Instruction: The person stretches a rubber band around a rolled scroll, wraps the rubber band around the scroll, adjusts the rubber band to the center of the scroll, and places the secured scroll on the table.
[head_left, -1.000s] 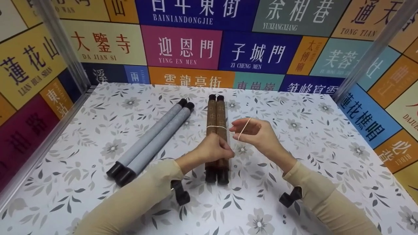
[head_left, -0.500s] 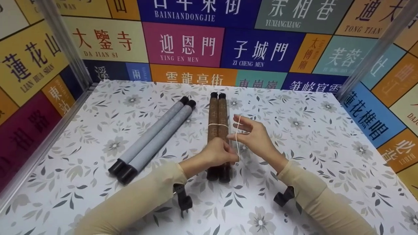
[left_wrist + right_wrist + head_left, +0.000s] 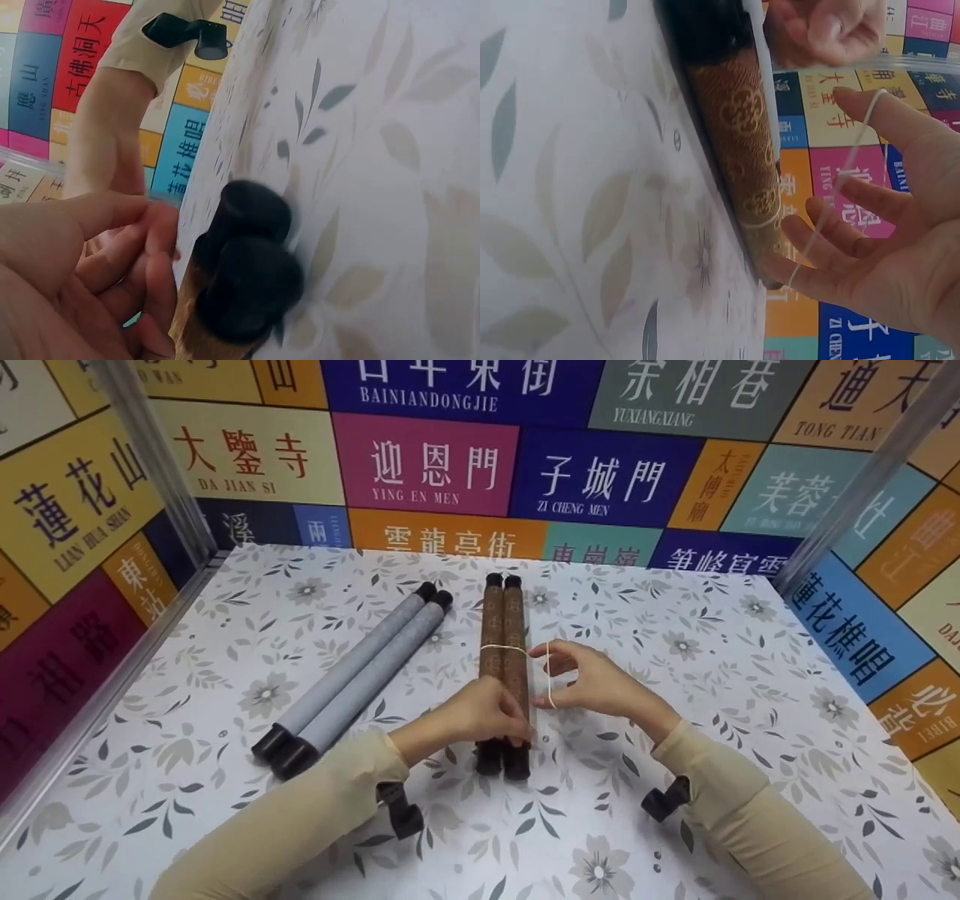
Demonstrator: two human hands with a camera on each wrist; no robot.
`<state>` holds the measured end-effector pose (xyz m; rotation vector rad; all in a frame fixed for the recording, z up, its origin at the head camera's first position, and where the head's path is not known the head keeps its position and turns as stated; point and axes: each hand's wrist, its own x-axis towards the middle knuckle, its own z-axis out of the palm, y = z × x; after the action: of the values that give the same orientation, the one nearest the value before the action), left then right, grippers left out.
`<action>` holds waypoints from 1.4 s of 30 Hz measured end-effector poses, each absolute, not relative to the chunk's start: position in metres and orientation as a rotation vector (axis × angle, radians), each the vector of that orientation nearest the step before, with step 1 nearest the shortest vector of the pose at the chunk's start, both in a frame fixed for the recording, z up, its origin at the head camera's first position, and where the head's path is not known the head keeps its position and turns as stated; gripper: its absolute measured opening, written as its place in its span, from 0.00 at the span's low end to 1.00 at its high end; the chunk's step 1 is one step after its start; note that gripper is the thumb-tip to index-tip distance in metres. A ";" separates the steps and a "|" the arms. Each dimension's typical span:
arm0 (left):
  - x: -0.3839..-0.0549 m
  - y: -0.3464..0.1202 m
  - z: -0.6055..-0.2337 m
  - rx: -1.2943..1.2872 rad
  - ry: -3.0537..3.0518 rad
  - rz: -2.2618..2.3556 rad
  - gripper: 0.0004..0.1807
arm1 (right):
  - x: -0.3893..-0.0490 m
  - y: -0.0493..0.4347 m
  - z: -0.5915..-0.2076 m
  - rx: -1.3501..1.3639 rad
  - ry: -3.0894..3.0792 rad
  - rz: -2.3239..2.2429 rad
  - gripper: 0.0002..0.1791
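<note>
Thin white band [image 3: 550,673] spans right hand [image 3: 592,682], beside banded brown rolls [image 3: 514,667]

Brown rolls: two, patterned, black-capped at both ends, lying side by side at the centre of the head view, pointing up the frame. Another white band, the roll band [image 3: 502,646], crosses both above mid-length; its underside is hidden.

Right hand: just right of the rolls, thumb and fingers spread apart, the thin white band stretched from thumb to a finger. The right wrist view shows the same span at centre right.

Left hand [image 3: 476,712]: over the lower part of the rolls, fingers curled, fingertips near their right edge. Thumb and fingers come together in the left wrist view; cannot tell whether they grip anything.

Grey rolls [image 3: 370,678]: two, black-capped, lying slantwise left of centre, well apart from the hands.

Surface [image 3: 495,847]: white, with grey flowers and leaves. Coloured lettered panels [image 3: 427,465] fill the top of the frame. Both sleeves [image 3: 300,810] are beige.
</note>
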<state>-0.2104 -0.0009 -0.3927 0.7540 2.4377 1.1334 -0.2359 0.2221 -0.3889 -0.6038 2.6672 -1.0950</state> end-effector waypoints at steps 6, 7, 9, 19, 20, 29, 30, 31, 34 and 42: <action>-0.240 -0.040 -0.385 0.716 2.765 0.933 0.03 | -0.240 0.230 -0.395 -0.673 2.724 -0.886 0.37; -0.247 -0.048 -0.387 0.700 2.804 0.943 0.04 | -0.240 0.231 -0.395 -0.673 2.735 -0.848 0.37; -0.260 -0.064 -0.390 0.647 2.867 0.960 0.06 | -0.240 0.231 -0.396 -0.661 2.749 -0.780 0.37; -0.294 -0.107 -0.411 0.182 3.106 0.603 0.35 | -0.244 0.239 -0.399 -0.651 2.718 -0.676 0.34; -0.295 -0.108 -0.412 0.140 3.092 0.574 0.40 | -0.245 0.239 -0.398 -0.653 2.716 -0.669 0.33; -0.302 -0.111 -0.414 0.027 3.007 0.409 0.38 | -0.251 0.243 -0.392 -0.709 2.668 -0.589 0.35; -0.302 -0.111 -0.413 0.037 3.014 0.395 0.36 | -0.252 0.244 -0.390 -0.715 2.665 -0.579 0.36; -0.301 -0.112 -0.413 0.044 3.023 0.387 0.35 | -0.253 0.244 -0.389 -0.726 2.664 -0.569 0.36; -0.297 -0.111 -0.408 0.078 3.052 0.389 0.36 | -0.256 0.246 -0.382 -0.747 2.662 -0.548 0.38; -0.282 -0.095 -0.390 0.411 3.235 0.480 0.43 | -0.265 0.243 -0.336 -0.762 2.695 -0.620 0.46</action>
<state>-0.2821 -0.0955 -0.3896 0.4105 3.2347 0.4802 -0.2649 0.2431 -0.3360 -0.7624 2.6954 -0.6198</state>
